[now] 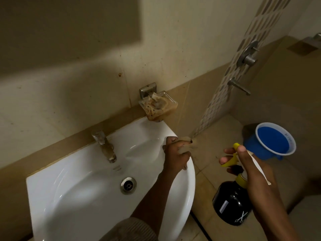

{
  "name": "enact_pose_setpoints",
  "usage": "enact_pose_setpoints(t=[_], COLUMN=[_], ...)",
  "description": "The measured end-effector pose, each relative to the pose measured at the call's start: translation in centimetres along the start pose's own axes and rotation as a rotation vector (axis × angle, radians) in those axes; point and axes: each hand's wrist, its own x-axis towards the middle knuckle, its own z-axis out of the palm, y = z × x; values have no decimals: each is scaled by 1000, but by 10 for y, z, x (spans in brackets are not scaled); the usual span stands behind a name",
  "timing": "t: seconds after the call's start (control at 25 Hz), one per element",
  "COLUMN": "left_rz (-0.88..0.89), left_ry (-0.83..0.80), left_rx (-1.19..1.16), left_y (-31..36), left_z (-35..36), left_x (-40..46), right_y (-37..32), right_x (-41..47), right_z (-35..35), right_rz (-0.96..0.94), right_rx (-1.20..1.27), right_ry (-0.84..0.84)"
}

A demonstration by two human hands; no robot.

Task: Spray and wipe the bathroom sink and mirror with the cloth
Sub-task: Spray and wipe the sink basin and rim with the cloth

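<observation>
Beige tiled walls surround the glossy white sink (73, 193). At its right rim the left hand (175, 153) grips a blurred pale cloth (187, 145). Right of the sink, the right hand (250, 164) holds a black, yellow-triggered spray bottle (231, 200) above a blue plastic mug (274, 141). A stained soap dish (158, 106) hangs above the sink's back edge.

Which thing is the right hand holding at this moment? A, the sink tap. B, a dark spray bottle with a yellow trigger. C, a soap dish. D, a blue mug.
B: the right hand grips the spray bottle by its yellow trigger, beside the sink, while the left hand holds the cloth.
</observation>
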Motion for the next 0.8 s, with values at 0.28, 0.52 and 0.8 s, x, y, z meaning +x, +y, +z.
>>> enact_pose_setpoints(t=[0.28,0.52,0.8], left_rz=[-47,-125,-351], left_ry=[-597,-650,549], left_rx=[-38,-386,-860], left_y=[0,-24,-48], left_z=[-22,-98,-78], left_x=[-93,-140,-61], right_y=[-9,-8,2], right_x=[-10,-18,-36], right_z=[11,29,20], right_rz=[-50,-69,-25], right_rx=[-3,-31,-32], right_ry=[-14,-54,-55])
